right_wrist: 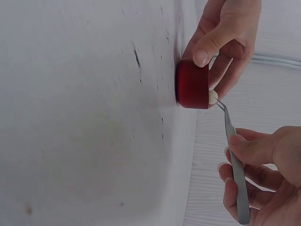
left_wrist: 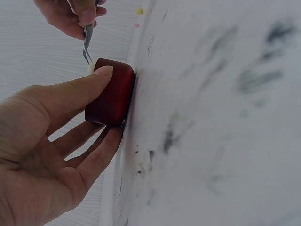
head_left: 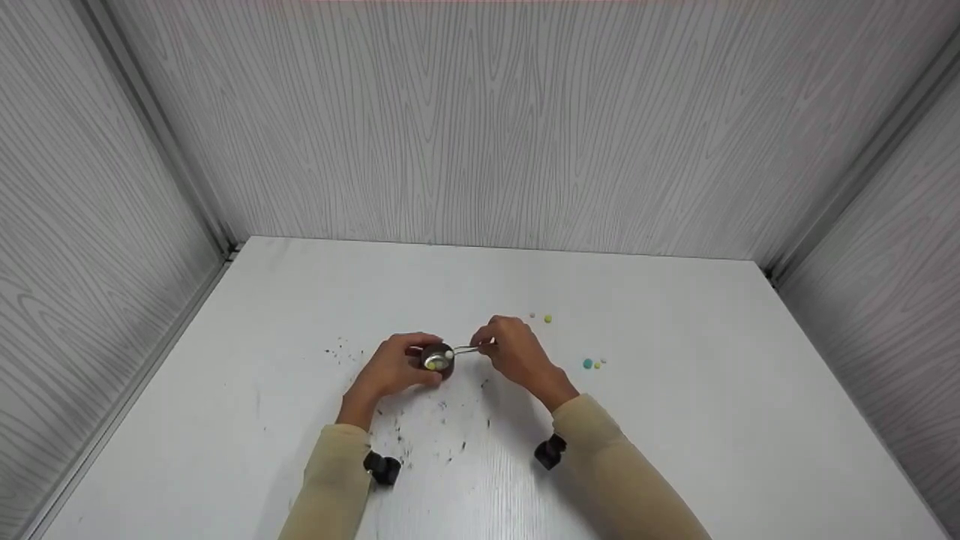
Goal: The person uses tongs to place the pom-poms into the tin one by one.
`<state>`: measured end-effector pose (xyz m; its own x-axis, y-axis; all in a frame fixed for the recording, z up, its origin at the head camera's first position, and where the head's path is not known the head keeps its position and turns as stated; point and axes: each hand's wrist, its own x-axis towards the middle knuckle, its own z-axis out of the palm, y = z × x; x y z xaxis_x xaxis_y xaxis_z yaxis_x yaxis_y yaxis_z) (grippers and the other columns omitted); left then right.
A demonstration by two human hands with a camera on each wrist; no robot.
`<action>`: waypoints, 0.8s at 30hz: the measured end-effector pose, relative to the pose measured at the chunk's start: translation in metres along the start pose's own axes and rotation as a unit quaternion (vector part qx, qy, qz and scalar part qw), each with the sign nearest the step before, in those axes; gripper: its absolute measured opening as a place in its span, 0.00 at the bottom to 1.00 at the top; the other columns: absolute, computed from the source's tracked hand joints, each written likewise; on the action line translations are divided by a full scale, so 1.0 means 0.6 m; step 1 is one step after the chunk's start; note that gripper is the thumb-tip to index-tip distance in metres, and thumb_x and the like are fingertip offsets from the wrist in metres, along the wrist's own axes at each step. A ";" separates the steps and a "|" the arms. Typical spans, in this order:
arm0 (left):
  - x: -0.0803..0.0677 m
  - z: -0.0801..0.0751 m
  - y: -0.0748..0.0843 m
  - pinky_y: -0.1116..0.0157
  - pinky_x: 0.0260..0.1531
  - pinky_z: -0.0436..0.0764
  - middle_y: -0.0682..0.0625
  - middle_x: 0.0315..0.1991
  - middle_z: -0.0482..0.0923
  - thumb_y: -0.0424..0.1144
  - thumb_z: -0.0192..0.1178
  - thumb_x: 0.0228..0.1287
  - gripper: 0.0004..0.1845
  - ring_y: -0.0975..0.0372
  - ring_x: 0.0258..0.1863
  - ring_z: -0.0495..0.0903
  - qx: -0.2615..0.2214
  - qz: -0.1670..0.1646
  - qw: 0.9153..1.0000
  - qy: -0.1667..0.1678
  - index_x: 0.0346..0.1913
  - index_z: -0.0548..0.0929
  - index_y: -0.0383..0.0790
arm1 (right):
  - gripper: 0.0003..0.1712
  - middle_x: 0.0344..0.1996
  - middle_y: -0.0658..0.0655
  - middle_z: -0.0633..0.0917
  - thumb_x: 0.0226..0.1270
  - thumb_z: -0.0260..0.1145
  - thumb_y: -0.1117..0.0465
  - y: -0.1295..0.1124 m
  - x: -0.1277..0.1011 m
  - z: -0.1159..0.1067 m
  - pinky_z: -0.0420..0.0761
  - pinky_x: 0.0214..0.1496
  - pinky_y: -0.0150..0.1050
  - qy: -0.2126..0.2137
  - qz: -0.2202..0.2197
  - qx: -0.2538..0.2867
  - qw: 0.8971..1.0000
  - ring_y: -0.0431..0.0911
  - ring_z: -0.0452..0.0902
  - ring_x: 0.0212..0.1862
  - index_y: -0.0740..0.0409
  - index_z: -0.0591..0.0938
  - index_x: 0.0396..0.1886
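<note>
A small dark red cup (left_wrist: 115, 92) with a shiny silvery inside stands upright on the white table. My left hand (head_left: 391, 367) holds it from the left, thumb on the near side and fingers round the other. In my right hand (head_left: 519, 354) are silver tweezers (right_wrist: 239, 181) with bent tips, pinched between thumb and fingers. At the cup's rim the tips meet a small white ball (right_wrist: 213, 97), which overlaps the mouth in the head view. A yellow ball (head_left: 431, 366) shows inside the cup.
Right of the cup lie a teal ball (head_left: 588, 364) and two smaller balls beside it. Farther back are a yellow ball (head_left: 548, 319) and a tiny pale one (head_left: 532, 315). Dark marks (head_left: 400, 439) streak the white table (head_left: 675, 450). Grey wood-grain panels (head_left: 480, 127) enclose the back and sides.
</note>
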<state>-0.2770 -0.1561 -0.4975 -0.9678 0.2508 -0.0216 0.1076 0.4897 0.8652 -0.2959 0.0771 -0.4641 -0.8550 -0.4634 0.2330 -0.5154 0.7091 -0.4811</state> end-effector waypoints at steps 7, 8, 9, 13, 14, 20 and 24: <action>0.001 0.000 0.001 0.45 0.64 0.79 0.39 0.62 0.82 0.30 0.77 0.54 0.32 0.43 0.62 0.81 0.001 -0.003 1.000 0.001 0.64 0.82 0.39 | 0.10 0.36 0.59 0.89 0.67 0.69 0.74 0.006 -0.001 -0.001 0.87 0.47 0.45 -0.002 0.004 0.005 1.000 0.50 0.86 0.43 0.60 0.92 0.41; 0.001 0.000 0.001 0.45 0.64 0.78 0.39 0.62 0.82 0.30 0.77 0.54 0.32 0.43 0.62 0.81 0.001 -0.004 1.000 0.002 0.64 0.82 0.39 | 0.10 0.36 0.59 0.89 0.66 0.69 0.74 0.007 -0.001 -0.003 0.87 0.47 0.46 -0.001 0.005 0.006 1.000 0.50 0.86 0.43 0.60 0.92 0.41; 0.001 0.000 0.002 0.45 0.64 0.78 0.39 0.62 0.82 0.30 0.77 0.54 0.32 0.42 0.62 0.81 0.001 -0.004 1.000 0.002 0.64 0.82 0.39 | 0.10 0.36 0.59 0.89 0.66 0.69 0.74 0.008 -0.001 -0.004 0.87 0.47 0.46 0.001 0.004 0.006 1.000 0.50 0.86 0.43 0.60 0.92 0.41; -0.001 0.000 0.003 0.45 0.65 0.78 0.39 0.62 0.82 0.29 0.77 0.54 0.31 0.43 0.62 0.81 -0.002 -0.009 1.000 0.003 0.64 0.82 0.40 | 0.10 0.37 0.59 0.89 0.66 0.69 0.74 0.018 -0.002 -0.013 0.87 0.47 0.46 0.012 0.014 0.008 1.000 0.51 0.86 0.43 0.60 0.92 0.41; -0.001 0.000 0.003 0.44 0.64 0.78 0.39 0.62 0.82 0.29 0.77 0.55 0.31 0.43 0.62 0.81 0.000 -0.006 1.000 0.003 0.64 0.82 0.39 | 0.10 0.37 0.60 0.89 0.67 0.69 0.74 0.023 -0.003 -0.017 0.87 0.47 0.47 0.016 0.015 0.007 1.000 0.51 0.86 0.43 0.60 0.92 0.41; -0.001 0.000 -0.001 0.45 0.63 0.79 0.38 0.62 0.82 0.29 0.77 0.55 0.31 0.43 0.61 0.81 0.004 0.002 1.000 0.005 0.64 0.82 0.39 | 0.09 0.36 0.60 0.90 0.66 0.69 0.74 0.069 -0.004 -0.046 0.86 0.45 0.47 0.049 0.034 0.009 0.998 0.53 0.86 0.41 0.61 0.92 0.40; -0.001 -0.002 -0.002 0.44 0.63 0.79 0.38 0.62 0.81 0.30 0.77 0.56 0.31 0.43 0.61 0.81 0.004 0.003 1.000 0.003 0.64 0.82 0.39 | 0.09 0.37 0.61 0.90 0.66 0.69 0.73 0.108 -0.006 -0.068 0.86 0.46 0.49 0.067 0.051 0.019 0.996 0.55 0.86 0.42 0.62 0.92 0.41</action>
<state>-0.2768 -0.1575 -0.4980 -0.9683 0.2493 -0.0127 0.1162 0.4952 0.8609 -0.3288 0.1465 -0.4614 -0.9045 -0.3126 0.2902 -0.4244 0.7275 -0.5391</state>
